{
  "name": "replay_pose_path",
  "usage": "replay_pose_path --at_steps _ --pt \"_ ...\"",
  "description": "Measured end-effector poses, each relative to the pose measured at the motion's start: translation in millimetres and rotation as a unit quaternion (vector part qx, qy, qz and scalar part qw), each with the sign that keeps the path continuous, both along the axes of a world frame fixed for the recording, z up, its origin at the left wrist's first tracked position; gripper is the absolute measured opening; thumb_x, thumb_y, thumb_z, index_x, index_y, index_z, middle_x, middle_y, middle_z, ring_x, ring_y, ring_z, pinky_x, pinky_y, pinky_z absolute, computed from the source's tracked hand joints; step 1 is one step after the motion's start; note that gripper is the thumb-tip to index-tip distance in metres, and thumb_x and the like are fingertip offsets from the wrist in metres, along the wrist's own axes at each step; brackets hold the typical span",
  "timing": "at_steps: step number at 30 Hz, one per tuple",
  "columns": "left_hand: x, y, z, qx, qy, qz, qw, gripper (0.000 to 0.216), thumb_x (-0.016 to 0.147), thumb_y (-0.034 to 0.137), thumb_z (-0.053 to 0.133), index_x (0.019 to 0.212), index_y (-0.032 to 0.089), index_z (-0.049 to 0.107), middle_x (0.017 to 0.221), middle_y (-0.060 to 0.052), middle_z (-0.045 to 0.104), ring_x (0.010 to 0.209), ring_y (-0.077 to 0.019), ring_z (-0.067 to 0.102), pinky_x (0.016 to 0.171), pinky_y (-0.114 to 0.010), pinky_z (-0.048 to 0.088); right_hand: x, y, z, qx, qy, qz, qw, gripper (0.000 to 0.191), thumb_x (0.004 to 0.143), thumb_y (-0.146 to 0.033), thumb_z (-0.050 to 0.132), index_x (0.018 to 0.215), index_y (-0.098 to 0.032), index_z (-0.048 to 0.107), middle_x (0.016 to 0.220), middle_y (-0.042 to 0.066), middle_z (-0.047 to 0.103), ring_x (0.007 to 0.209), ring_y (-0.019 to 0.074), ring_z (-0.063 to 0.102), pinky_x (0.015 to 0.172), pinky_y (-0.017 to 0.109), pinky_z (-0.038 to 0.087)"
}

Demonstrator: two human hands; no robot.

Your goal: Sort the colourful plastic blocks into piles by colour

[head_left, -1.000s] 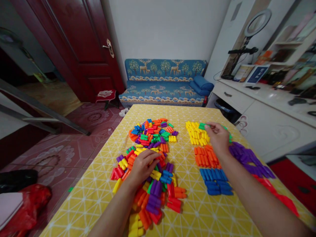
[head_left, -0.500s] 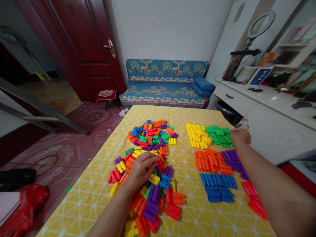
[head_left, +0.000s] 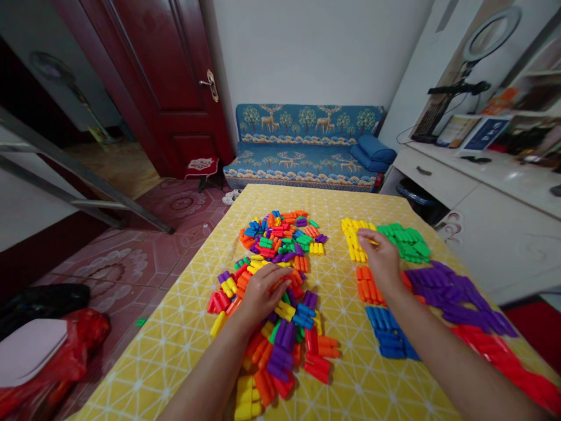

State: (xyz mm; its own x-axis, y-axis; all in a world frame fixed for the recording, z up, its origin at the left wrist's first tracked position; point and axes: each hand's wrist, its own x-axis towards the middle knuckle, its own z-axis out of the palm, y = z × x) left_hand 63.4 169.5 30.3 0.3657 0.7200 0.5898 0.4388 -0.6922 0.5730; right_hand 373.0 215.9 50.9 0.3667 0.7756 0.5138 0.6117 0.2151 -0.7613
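Observation:
My left hand [head_left: 266, 287] rests on a mixed pile of small bullet-shaped plastic blocks [head_left: 280, 356] in several colours. Its fingers are curled, and what they hold, if anything, is hidden. Over the yellow blocks [head_left: 353, 245] is my right hand [head_left: 382, 257], fingers drawn together; I cannot make out anything in them. Beside that group lie green blocks [head_left: 407, 242]. Nearer to me are orange blocks [head_left: 367, 285], purple blocks [head_left: 456, 298], blue blocks [head_left: 388, 333] and red blocks [head_left: 504, 359], sorted by colour. My right forearm hides part of the orange and blue groups.
A yellow patterned cloth [head_left: 350, 202] covers the table. Another mixed heap of blocks [head_left: 280, 234] lies beyond my left hand. Past the table stands a blue sofa [head_left: 302, 155]; a white cabinet [head_left: 495, 216] is on the right. A red stool [head_left: 202, 166] stands near the door.
My right hand has moved left from the green blocks to over the yellow ones. My left hand stays on the mixed pile. The view has turned slightly, showing more purple and red blocks.

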Motion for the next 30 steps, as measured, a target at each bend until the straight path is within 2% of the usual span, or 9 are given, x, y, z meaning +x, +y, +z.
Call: replay_pose_path --at_steps 2,4,7,11,15,18,24,27,30 --pt "-0.3 -1.3 3.5 -0.029 -0.037 0.026 0.999 0.024 0.093 0.027 0.055 0.112 0.022 0.067 0.106 -0.008 0.070 0.099 -0.0204 0.066 0.087 -0.036 0.054 -52.0 -29.2 -9.6 -0.003 0.021 0.134 0.991 0.020 0.084 -0.038 0.057 0.090 -0.021 0.068 0.109 0.008 0.067 0.106 0.0227 0.061 0.095 0.042 0.045" --pt "-1.0 -2.1 9.1 -0.058 -0.089 0.050 0.993 0.024 0.093 0.031 0.055 0.111 0.022 0.068 0.107 -0.008 0.070 0.101 -0.0215 0.065 0.090 -0.039 0.053 -90.4 -52.4 -22.9 -0.021 0.028 0.180 0.983 0.017 0.085 -0.035 0.059 0.090 -0.023 0.069 0.111 0.008 0.066 0.108 0.0229 0.059 0.099 0.044 0.044" --pt "-5.8 0.7 18.4 -0.087 -0.158 0.074 0.981 0.026 0.093 0.034 0.055 0.113 0.022 0.067 0.114 -0.009 0.068 0.108 -0.0228 0.062 0.092 -0.041 0.053 -117.1 -66.6 -44.0 -0.040 0.031 0.165 0.985 0.017 0.083 -0.032 0.060 0.093 -0.022 0.069 0.109 0.008 0.065 0.108 0.0237 0.058 0.099 0.045 0.044" --pt "-22.6 18.7 26.2 -0.116 -0.174 0.099 0.973 0.033 0.090 0.038 0.059 0.118 0.023 0.065 0.124 -0.010 0.062 0.114 -0.0237 0.060 0.091 -0.038 0.053 -118.2 -62.9 -57.8 -0.044 0.009 0.139 0.989 0.018 0.082 -0.031 0.060 0.093 -0.021 0.069 0.107 0.009 0.065 0.107 0.0250 0.057 0.098 0.048 0.043" --pt "-36.3 49.2 28.7 -0.126 -0.108 0.123 0.978 0.040 0.084 0.040 0.064 0.120 0.022 0.065 0.122 -0.011 0.063 0.114 -0.0265 0.060 0.090 -0.041 0.054 -116.0 -61.3 -56.7 -0.045 0.006 0.138 0.989 0.017 0.083 -0.032 0.059 0.091 -0.022 0.069 0.105 0.009 0.066 0.105 0.0251 0.058 0.096 0.047 0.044" --pt "-30.2 73.3 29.4 -0.096 -0.026 0.125 0.987 0.037 0.082 0.035 0.066 0.117 0.021 0.066 0.121 -0.011 0.063 0.116 -0.0273 0.058 0.098 -0.046 0.048 -116.6 -62.5 -56.7 -0.038 0.016 0.131 0.990 0.017 0.084 -0.031 0.058 0.094 -0.022 0.068 0.106 0.009 0.065 0.106 0.0251 0.057 0.097 0.047 0.044" --pt "15.7 121.6 34.4 -0.062 0.176 0.146 0.971 0.055 0.075 0.033 0.073 0.128 0.019 0.060 0.138 -0.016 0.049 0.131 -0.0333 0.045 0.107 -0.047 0.039 -116.3 -61.9 -61.1 -0.037 0.036 0.125 0.991 0.016 0.085 -0.029 0.058 0.095 -0.021 0.067 0.107 0.010 0.064 0.107 0.0251 0.056 0.098 0.045 0.043" --pt "43.5 142.6 40.7 -0.055 0.259 0.133 0.955 0.058 0.078 0.040 0.070 0.132 0.022 0.057 0.142 -0.015 0.046 0.134 -0.0326 0.041 0.110 -0.046 0.035 -116.3 -61.8 -62.0 -0.036 0.050 0.119 0.991 0.016 0.086 -0.028 0.057 0.096 -0.020 0.067 0.108 0.010 0.064 0.108 0.0246 0.056 0.098 0.045 0.043" --pt "71.2 158.6 43.8 -0.065 0.325 0.116 0.936 0.059 0.080 0.051 0.064 0.134 0.027 0.055 0.147 -0.013 0.041 0.136 -0.0336 0.036 0.111 -0.050 0.031 -116.7 -62.4 -61.6 -0.031 0.069 0.116 0.990 0.016 0.087 -0.028 0.056 0.097 -0.021 0.066 0.109 0.010 0.063 0.108 0.0240 0.056 0.098 0.045 0.043"
